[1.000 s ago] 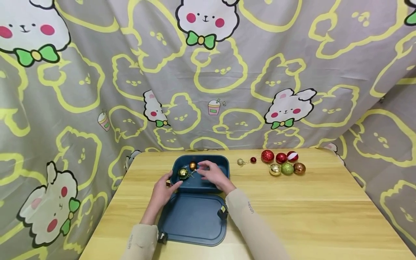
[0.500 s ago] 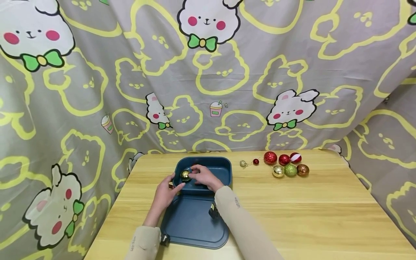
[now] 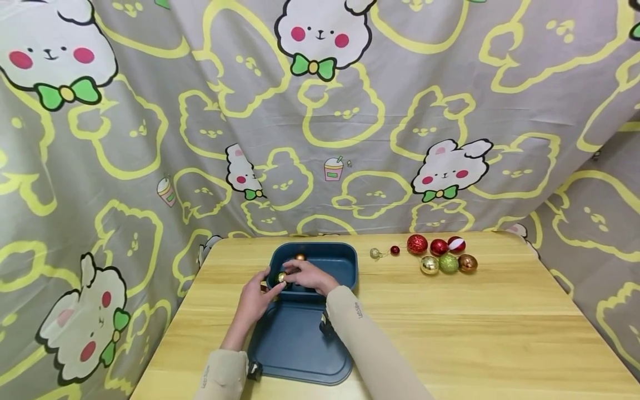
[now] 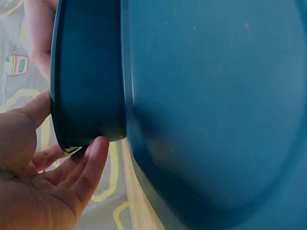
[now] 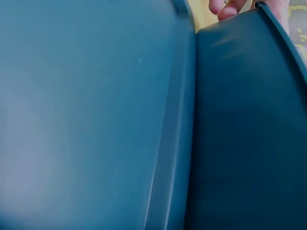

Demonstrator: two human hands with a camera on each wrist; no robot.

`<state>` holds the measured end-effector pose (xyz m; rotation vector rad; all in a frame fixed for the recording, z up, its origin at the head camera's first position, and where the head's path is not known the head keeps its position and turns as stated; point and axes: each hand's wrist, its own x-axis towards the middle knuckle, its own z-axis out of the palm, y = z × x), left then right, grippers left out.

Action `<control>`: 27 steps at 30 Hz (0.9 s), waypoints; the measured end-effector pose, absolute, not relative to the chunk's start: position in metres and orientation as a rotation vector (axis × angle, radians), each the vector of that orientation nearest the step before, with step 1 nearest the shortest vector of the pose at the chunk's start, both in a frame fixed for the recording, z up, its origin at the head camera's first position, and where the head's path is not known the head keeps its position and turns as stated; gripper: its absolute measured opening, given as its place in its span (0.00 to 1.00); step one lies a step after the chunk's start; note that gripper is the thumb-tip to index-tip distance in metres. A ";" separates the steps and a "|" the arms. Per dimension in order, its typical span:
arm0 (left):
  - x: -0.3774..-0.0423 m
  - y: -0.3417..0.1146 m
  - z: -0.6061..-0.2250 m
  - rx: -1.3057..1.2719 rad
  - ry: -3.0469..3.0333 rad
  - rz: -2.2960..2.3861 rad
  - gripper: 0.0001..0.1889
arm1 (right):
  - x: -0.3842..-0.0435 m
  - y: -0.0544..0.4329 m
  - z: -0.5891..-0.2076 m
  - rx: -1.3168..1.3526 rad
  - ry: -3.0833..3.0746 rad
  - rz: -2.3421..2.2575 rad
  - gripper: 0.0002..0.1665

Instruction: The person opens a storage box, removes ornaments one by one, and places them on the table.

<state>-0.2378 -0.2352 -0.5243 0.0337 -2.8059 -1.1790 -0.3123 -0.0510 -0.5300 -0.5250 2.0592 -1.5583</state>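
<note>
A deep blue box (image 3: 345, 266) stands at the back of the table. My left hand (image 3: 254, 297) holds its near-left corner; in the left wrist view the thumb is at the rim and the fingers (image 4: 96, 160) lie against the outer wall. My right hand (image 3: 307, 276) reaches into the box and holds a shiny gold Christmas bauble (image 3: 281, 276) near that corner, its fingers partly covering it. Just behind those fingers a small copper-orange bauble (image 3: 300, 257) shows. The right wrist view shows box wall and lid, with the right hand's fingers out of sight.
The blue lid (image 3: 300, 344) lies flat before the box. To the right, several red, gold, green and brown baubles (image 3: 448, 263) sit in a cluster, with two small ones (image 3: 395, 250) nearer the box. A patterned curtain (image 3: 370, 128) hangs behind the table.
My right hand has moved left and down in the box, coming onto the gold bauble, which has shifted toward the near-left corner. The left hand keeps its place at the box.
</note>
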 end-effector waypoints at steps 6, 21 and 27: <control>-0.239 -0.235 -0.526 0.037 -2.808 -1.190 0.39 | -0.313 -0.051 -0.532 -0.563 2.074 -1.496 0.25; -0.237 -0.235 -0.523 0.011 -2.792 -1.190 0.38 | -0.313 -0.052 -0.533 -0.706 2.158 -1.352 0.23; -0.237 -0.234 -0.524 0.022 -2.798 -1.186 0.38 | -0.315 -0.052 -0.536 -0.711 2.219 -1.334 0.20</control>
